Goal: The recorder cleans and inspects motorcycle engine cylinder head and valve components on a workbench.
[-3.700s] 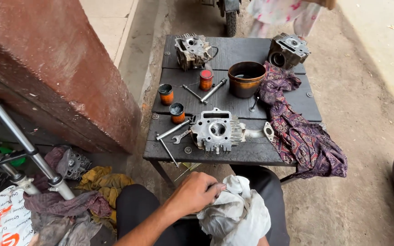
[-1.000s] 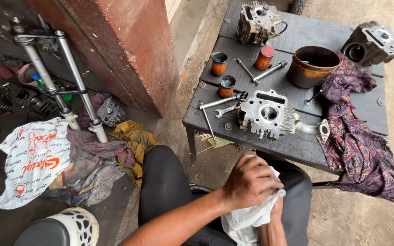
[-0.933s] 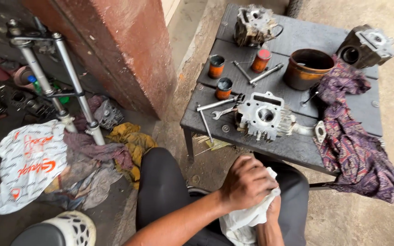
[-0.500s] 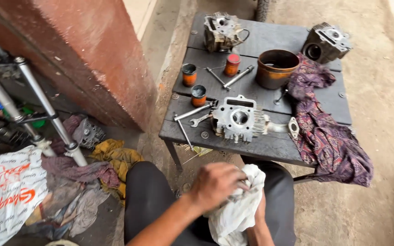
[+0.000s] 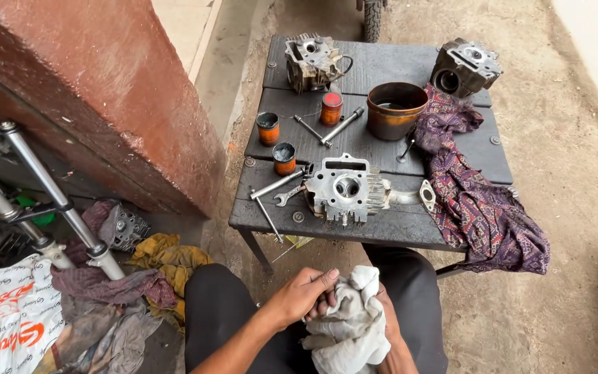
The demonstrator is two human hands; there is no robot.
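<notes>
Hands meet over the lap at six o'clock: left hand (image 5: 301,296) curls its fingers onto a white rag (image 5: 349,325), while right hand (image 5: 387,320) clutches that rag from beneath, mostly hidden. At twelve o'clock from them, a cylinder head (image 5: 344,188) sits on the dark table (image 5: 382,228), spanner (image 5: 288,197) just beside it.

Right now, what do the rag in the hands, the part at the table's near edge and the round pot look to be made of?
Rag: soft off-white cloth, crumpled and grey-smudged. Part: probably cast aluminium, dull silver-grey with fins and a round bore. Pot: apparently metal, brown and rust-coloured, thin rim. Table: dark planks, seemingly painted wood with bolt heads.
</notes>
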